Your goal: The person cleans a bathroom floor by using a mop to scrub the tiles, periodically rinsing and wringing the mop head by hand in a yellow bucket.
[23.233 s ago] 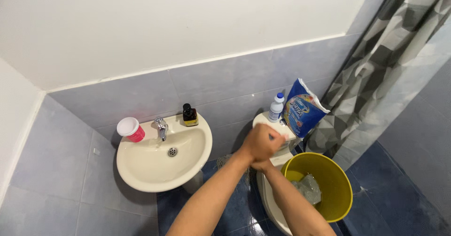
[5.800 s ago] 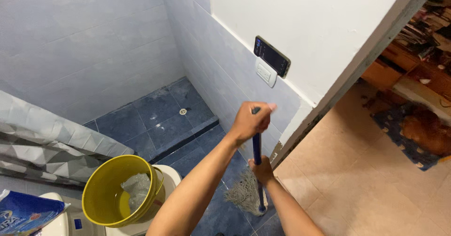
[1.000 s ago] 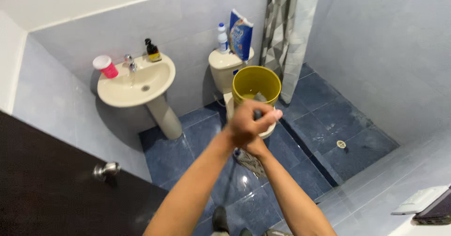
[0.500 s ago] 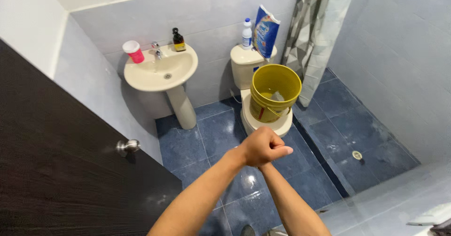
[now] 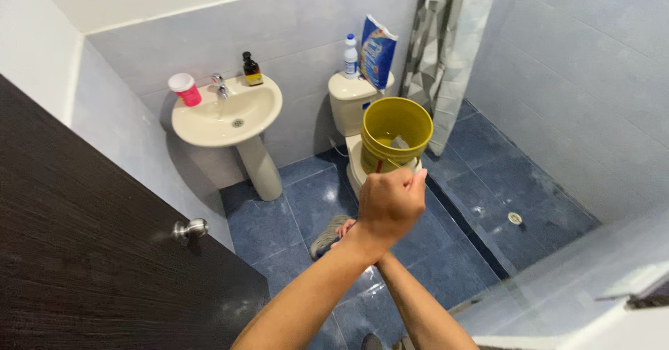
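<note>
Left hand (image 5: 389, 204) fisted round the mop handle (image 5: 416, 172), above right hand (image 5: 344, 229).

Small domestic bathroom. Indicators: cream pedestal sink (image 5: 226, 117) with tap against a grey-tiled wall; toilet (image 5: 354, 106) beside it; patterned shower curtain (image 5: 446, 50) bordering a floor drain (image 5: 515, 218); blue tiled floor (image 5: 279, 224); dark wooden door (image 5: 90, 252) with round knob.

So the sink (image 5: 226, 117) sits left of the toilet (image 5: 352, 103), bucket (image 5: 397, 130) on the toilet seat, bottle (image 5: 350, 56) and bag (image 5: 377, 50) on its tank, door (image 5: 90, 252) far left.
</note>
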